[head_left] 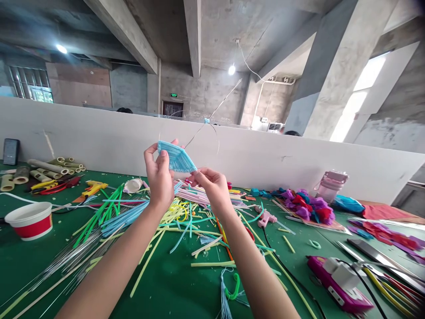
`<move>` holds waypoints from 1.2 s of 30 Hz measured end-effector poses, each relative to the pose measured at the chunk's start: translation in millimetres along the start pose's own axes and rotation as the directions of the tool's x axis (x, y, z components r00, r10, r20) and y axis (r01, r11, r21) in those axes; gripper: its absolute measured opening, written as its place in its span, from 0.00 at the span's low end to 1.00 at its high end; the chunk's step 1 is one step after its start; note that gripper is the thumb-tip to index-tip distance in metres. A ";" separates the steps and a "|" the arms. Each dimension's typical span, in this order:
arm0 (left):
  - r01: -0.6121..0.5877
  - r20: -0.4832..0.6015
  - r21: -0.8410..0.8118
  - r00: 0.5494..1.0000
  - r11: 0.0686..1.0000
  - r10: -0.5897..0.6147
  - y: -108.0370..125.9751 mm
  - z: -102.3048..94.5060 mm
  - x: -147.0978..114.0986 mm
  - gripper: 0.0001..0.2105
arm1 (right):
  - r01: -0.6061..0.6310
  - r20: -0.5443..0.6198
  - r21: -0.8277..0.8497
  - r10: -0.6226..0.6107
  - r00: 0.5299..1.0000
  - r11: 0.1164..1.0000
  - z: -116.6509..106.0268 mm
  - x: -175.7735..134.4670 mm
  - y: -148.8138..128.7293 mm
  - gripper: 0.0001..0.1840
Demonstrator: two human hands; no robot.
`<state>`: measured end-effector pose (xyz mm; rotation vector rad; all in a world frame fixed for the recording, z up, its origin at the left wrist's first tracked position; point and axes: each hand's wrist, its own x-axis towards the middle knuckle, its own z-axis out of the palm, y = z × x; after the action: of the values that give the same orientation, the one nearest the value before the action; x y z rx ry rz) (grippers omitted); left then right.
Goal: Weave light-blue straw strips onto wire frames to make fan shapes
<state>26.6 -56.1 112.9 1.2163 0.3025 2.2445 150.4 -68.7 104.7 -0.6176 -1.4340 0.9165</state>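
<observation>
Above the table, a light-blue fan-shaped piece (178,159) of ridged strips is held up in front of me. My left hand (159,179) grips its left end, the thumb on the near face and the fingers behind. At its lower right corner, my right hand (214,184) is closed with thumb and fingertips together; whether it also pinches a wire there is too small to tell. A thin wire (195,134) rises from behind the piece to the upper right and carries a small blue knot (206,121). Blue straws (128,215) and pink straws (195,193) lie beneath my hands.
A green table (149,288) bears several scattered straws and wires. To the left are a paper bowl (31,221), a yellow glue gun (94,188) and bamboo pieces (49,168). Rightward lie a pink glue gun (265,217), a purple power strip (338,283) and pliers (395,292). A white partition (99,137) stands behind.
</observation>
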 end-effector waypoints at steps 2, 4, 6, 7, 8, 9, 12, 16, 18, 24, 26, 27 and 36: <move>-0.007 0.012 -0.010 1.000 1.000 0.007 -0.1 0.5 -0.7 0.14 | 0.019 -0.021 0.006 -0.019 1.000 1.000 -0.1 0.3 0.7 0.10; -0.018 0.015 -0.019 1.000 1.000 0.018 -0.5 1.0 -1.3 0.13 | 0.031 -0.041 0.015 -0.030 0.999 0.999 -1.0 0.3 0.7 0.10; -0.026 0.018 -0.025 0.999 0.999 0.027 -1.2 1.6 -1.6 0.13 | 0.038 -0.043 0.016 -0.037 0.998 0.999 -2.2 0.2 0.4 0.10; -0.029 0.022 -0.026 0.999 0.999 0.030 -1.7 1.7 -1.7 0.13 | 0.042 -0.044 0.017 -0.041 0.998 0.999 -2.8 0.2 0.1 0.10; -0.033 0.027 -0.028 0.999 0.999 0.034 -2.1 1.9 -1.7 0.12 | 0.047 -0.045 0.015 -0.046 0.998 0.999 -3.3 0.1 0.0 0.10; -0.035 0.033 -0.029 0.999 0.999 0.036 -2.6 2.0 -1.8 0.12 | 0.051 -0.048 0.011 -0.050 0.998 0.999 -3.8 0.0 -0.1 0.10; -0.033 0.053 -0.034 0.998 0.999 0.035 -3.4 1.9 -2.1 0.12 | 0.054 -0.064 0.005 -0.054 0.996 0.999 -4.3 -0.2 0.0 0.09; -0.013 0.071 -0.049 0.997 0.999 0.017 -3.3 2.0 -3.5 0.12 | 0.078 -0.093 0.014 -0.077 0.993 0.997 -4.5 -0.1 0.1 0.07; 0.001 0.083 -0.057 0.997 0.998 0.004 -2.6 2.1 -4.1 0.13 | 0.094 -0.109 0.007 -0.092 0.990 0.996 -5.7 0.5 -0.1 0.06; 0.030 0.023 0.043 0.999 0.999 -0.031 0.1 -3.6 1.8 0.12 | 0.091 -0.145 -0.024 -0.094 0.985 0.996 -16.6 5.0 -1.6 0.06; 0.049 -0.009 0.092 0.999 0.995 -0.048 0.4 -7.3 6.2 0.11 | 0.086 -0.167 -0.048 -0.092 0.982 0.995 -20.5 6.6 -2.3 0.05; 0.059 -0.014 0.109 0.998 0.992 -0.057 0.3 -9.1 8.4 0.11 | 0.083 -0.177 -0.060 -0.092 0.980 0.995 -22.1 7.2 -2.6 0.05; 0.044 -0.121 0.231 0.992 0.972 -0.016 -2.8 -26.1 28.4 0.12 | 0.010 -0.035 -0.033 -0.011 0.999 0.999 -36.8 9.0 -4.4 0.19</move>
<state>-6.1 -35.7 116.8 1.1861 0.6428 2.3082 186.4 -57.6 110.4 -0.6472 -1.4225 0.8713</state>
